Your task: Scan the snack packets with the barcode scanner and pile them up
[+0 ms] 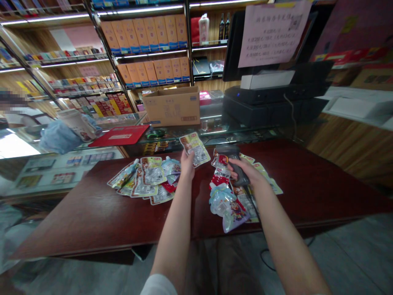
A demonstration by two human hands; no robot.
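My left hand [188,163] grips a flat snack packet [196,148] with a yellow-and-brown print, held up above the table's far edge. Wrapped in my right hand [245,170] is a black handheld barcode scanner [241,174], its head turned toward the left and its cord [252,200] running down past my forearm. Under and around the scanner lies a pile of packets, with a light-blue pouch [221,198] and a red packet [219,177] among them. To the left of my left forearm sits another pile of snack packets [150,172], mostly yellow and silver.
The dark red wooden table [123,221] bears both piles. Behind it, a glass counter holds a cardboard box [173,107], a red mat [121,135] and a white cup [76,123]. A monitor [235,49] stands at the right. A person [23,114] is at the far left.
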